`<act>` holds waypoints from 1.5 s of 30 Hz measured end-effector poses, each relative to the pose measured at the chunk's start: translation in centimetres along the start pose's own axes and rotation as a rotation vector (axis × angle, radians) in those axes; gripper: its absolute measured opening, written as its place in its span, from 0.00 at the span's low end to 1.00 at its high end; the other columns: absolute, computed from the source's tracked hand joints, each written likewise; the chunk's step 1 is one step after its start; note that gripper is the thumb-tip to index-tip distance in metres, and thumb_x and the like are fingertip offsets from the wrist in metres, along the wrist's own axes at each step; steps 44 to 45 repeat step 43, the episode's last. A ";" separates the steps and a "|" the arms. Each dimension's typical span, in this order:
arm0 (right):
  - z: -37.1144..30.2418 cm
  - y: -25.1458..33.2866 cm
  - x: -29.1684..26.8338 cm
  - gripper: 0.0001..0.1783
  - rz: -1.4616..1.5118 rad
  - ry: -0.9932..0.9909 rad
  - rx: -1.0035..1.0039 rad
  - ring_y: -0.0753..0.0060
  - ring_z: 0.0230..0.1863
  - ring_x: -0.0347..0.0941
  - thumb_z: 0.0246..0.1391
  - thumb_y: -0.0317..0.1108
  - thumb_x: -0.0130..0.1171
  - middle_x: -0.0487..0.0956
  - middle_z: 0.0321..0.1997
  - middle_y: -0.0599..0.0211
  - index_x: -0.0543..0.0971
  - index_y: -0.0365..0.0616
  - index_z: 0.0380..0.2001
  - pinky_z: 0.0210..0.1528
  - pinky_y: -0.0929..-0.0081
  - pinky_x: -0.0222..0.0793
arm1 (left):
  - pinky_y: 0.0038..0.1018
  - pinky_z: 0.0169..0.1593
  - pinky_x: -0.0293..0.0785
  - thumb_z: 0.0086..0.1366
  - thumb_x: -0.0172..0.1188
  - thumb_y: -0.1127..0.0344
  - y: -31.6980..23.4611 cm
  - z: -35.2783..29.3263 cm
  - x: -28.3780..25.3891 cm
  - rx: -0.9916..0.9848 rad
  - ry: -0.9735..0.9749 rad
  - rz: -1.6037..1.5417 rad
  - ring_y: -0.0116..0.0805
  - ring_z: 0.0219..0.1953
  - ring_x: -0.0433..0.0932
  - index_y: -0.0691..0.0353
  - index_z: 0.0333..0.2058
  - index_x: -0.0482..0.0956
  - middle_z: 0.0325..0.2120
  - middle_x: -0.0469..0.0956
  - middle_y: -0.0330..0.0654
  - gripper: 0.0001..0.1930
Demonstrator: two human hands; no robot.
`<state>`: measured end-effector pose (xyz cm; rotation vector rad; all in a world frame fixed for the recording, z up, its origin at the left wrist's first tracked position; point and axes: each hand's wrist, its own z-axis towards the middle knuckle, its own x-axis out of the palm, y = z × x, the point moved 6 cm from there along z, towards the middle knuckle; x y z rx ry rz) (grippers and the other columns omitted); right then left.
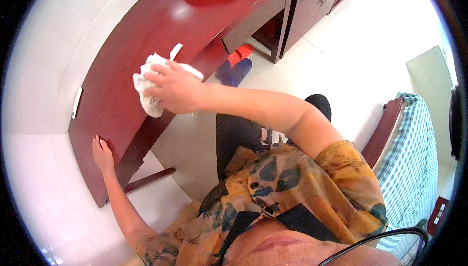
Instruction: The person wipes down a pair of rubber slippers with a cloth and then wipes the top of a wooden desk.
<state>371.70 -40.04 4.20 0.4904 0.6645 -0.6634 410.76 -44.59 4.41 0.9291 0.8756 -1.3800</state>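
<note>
Fingers (pixel 99 145) of the left hand (pixel 103 155) are lying flat and close together on the near left end of the dark red polished wooden desk top (pixel 117 51), pinching nothing; the placement is reading as a brace, steadying the body while the other arm is reaching across. On the white wall (pixel 44 61) just left of the desk, a small white rectangular wall plate (pixel 77 102) is sitting upright; any marking on it is too small to tell.

Moving right, the right hand (pixel 176 89) is pressing palm-down on a crumpled white cloth (pixel 146 83), its fingers slightly spread and curled over the bunched fabric, holding it against the desk top near the front edge. The flat grip is keeping a broad patch of cloth in contact with the wood. A narrow white strip (pixel 175 50) is sticking out from the cloth's far side; whether it is a tag or a fold cannot be told.

Under the desk, a red slipper (pixel 240 53) and a blue slipper (pixel 234 72) are lying just beside each other on the pale tiled floor (pixel 341 56). At the far right, a green-and-white checked fabric (pixel 409 154) is covering a wooden-framed bed.
</note>
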 end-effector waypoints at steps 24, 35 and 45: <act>-0.1 0.1 2.2 0.21 -0.205 -0.109 0.032 0.55 0.58 0.60 0.45 0.42 0.56 0.68 0.54 0.63 0.73 0.57 0.45 0.60 0.56 0.53 | 0.36 0.61 0.53 0.65 0.39 0.51 -1.6 0.0 -0.9 -0.095 0.054 0.021 0.46 0.60 0.59 0.61 0.54 0.67 0.56 0.63 0.50 0.25; -4.3 -7.1 -4.8 0.34 -0.188 -0.136 0.060 0.60 0.60 0.61 0.30 0.22 0.63 0.68 0.58 0.67 0.72 0.54 0.47 0.61 0.64 0.57 | 0.35 0.61 0.54 0.64 0.41 0.50 -0.4 -0.3 -0.9 -0.109 -0.032 -0.007 0.46 0.59 0.61 0.61 0.53 0.68 0.56 0.64 0.51 0.26; -4.0 -7.3 -3.8 0.31 -0.219 -0.165 0.076 0.62 0.58 0.64 0.28 0.19 0.61 0.70 0.55 0.65 0.74 0.52 0.43 0.57 0.66 0.60 | 0.36 0.60 0.55 0.63 0.42 0.49 0.0 -0.3 -0.2 -0.077 -0.031 0.035 0.45 0.59 0.61 0.60 0.52 0.68 0.56 0.63 0.52 0.26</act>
